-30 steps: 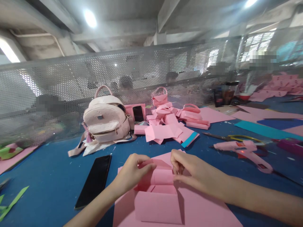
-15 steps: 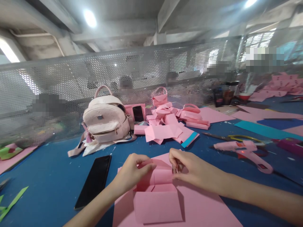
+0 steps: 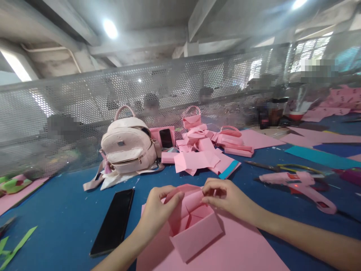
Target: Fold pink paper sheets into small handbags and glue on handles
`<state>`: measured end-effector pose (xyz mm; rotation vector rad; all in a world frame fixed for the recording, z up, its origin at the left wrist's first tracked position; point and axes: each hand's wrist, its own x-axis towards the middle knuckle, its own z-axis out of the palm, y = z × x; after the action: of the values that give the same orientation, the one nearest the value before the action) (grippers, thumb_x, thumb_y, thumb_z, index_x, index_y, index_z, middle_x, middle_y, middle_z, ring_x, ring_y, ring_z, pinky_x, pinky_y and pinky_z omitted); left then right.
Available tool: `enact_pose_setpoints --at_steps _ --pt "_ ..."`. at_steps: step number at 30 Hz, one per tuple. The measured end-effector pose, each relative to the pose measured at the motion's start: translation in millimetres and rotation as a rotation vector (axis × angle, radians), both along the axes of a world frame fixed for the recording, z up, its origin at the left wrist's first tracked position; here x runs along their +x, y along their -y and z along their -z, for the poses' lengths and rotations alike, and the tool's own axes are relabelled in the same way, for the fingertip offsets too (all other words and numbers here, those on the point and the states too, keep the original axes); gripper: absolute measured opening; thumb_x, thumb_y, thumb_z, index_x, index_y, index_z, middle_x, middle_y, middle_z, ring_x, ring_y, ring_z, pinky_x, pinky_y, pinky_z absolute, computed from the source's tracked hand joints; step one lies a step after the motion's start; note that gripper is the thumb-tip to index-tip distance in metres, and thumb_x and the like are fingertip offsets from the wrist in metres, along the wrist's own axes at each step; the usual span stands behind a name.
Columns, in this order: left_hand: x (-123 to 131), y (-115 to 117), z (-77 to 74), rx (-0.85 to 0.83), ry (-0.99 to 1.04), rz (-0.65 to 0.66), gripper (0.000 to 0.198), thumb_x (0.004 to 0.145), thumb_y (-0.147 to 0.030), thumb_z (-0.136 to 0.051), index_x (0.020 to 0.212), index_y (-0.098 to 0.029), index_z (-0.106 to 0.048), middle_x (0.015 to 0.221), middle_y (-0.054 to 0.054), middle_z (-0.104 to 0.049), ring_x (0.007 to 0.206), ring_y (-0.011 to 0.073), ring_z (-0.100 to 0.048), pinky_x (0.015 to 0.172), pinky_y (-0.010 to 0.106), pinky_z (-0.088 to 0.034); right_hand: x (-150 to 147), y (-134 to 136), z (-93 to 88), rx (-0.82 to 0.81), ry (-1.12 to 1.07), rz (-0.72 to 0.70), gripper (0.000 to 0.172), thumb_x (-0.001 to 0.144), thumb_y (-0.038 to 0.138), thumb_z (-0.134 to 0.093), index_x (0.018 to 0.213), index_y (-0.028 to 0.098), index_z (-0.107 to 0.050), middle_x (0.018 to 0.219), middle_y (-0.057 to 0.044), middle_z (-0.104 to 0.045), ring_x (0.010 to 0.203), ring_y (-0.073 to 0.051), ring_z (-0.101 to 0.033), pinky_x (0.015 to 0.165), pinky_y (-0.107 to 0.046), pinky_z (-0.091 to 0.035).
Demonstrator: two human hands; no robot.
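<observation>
Pink paper box (image 3: 197, 237) is now turned askew vs. 0.5 s ago, over pink sheet (image 3: 244, 246). Left of box: blk phone (image 3: 113, 222), then L hand (image 3: 158, 207), thumb and fingers pinching its back flap (image 3: 191, 200); R hand (image 3: 227, 195) pinches flap's right end; glue gun (image 3: 303, 184) lies farther right.

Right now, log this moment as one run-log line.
left hand: holding pink paper box, left side | right hand: holding its right side | beneath: pink paper sheet | right: pink hot-glue gun | left: black smartphone

The open pink paper box (image 3: 198, 236) sits askew, perhaps tilted.
</observation>
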<state>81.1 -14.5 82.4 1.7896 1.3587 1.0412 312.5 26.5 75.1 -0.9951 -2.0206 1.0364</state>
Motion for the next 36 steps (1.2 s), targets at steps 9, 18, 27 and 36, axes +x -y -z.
enact_pose_setpoints --at_steps 9,18,27,36 --pt "6 2 7.4 -0.018 0.015 -0.003 0.048 0.090 -0.043 -0.057 0.057 -0.021 -0.030 0.060 -0.005 -0.028 0.061 0.0112 -0.027 0.057 0.028 -0.020 1 5 17.9 -0.238 -0.126 -0.048 0.045 0.079 0.056 -0.075 0.065 0.019 -0.053 0.065 0.004 -0.047 0.063 -0.013 -0.044 0.060 -0.027 -0.035" --pt "7 11 25.1 -0.064 0.299 -0.009 0.035 0.095 -0.049 -0.057 0.114 -0.023 -0.070 0.118 0.008 -0.068 0.109 0.0238 -0.063 0.091 0.031 -0.049 4 4 31.4 -0.285 -0.153 -0.074 0.046 0.086 0.059 -0.067 0.071 0.023 -0.043 0.062 0.007 -0.042 0.056 -0.012 -0.042 0.053 -0.026 -0.031" --pt "-22 22 61.5 -0.200 0.509 -0.179 0.036 0.080 -0.049 -0.079 0.103 -0.023 -0.068 0.097 0.005 -0.072 0.088 0.0193 -0.069 0.079 0.027 -0.053 7 -2 39.5 -0.353 -0.102 -0.053 0.037 0.091 0.053 -0.061 0.075 0.022 -0.049 0.068 0.005 -0.042 0.056 -0.011 -0.042 0.051 -0.024 -0.032" --pt "-31 11 90.7 -0.235 0.289 -0.057 0.018 0.072 -0.030 -0.075 0.059 -0.018 -0.070 0.071 0.005 -0.062 0.068 0.0171 -0.056 0.061 0.026 -0.040 4 -6 47.9 -0.254 0.008 -0.086 0.032 0.083 0.040 -0.070 0.065 0.020 -0.052 0.073 0.002 -0.048 0.062 -0.013 -0.041 0.057 -0.027 -0.031"
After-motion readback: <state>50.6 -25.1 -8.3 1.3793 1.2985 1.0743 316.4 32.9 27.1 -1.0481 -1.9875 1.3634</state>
